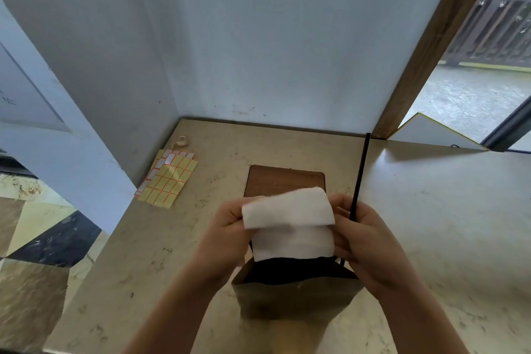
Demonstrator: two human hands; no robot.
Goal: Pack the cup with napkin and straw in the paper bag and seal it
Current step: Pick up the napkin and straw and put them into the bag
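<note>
2 hands — napkin above bag.

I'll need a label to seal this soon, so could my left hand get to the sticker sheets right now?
Probably not yet: the left hand is pinching the napkin over the bag. The counter path to the sticker sheets looks free once it lets go.

White napkin, black straw, brown paper bag, yellow red-lined labels.
</note>
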